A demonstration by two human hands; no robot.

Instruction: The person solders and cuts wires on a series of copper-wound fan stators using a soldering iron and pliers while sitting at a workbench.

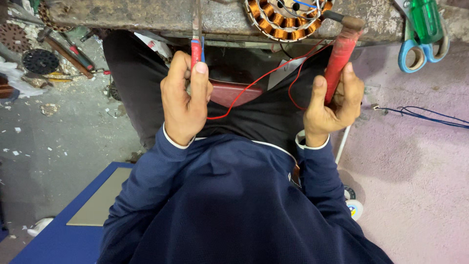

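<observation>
Left hand (184,95): fist closed, thumb pressed along the top, wrist straight, forearm in dark blue sleeve. Right hand (332,105): fingers curled shut, thumb raised upright, wrist slightly bent, same sleeve. Hands well apart.

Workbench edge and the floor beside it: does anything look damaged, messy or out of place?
Yes. The workbench edge is corroded and chipped. Debris and loose tools litter the floor at left. The left hand grips a thin red-handled tool; the right hand grips a red-handled soldering iron.
</observation>
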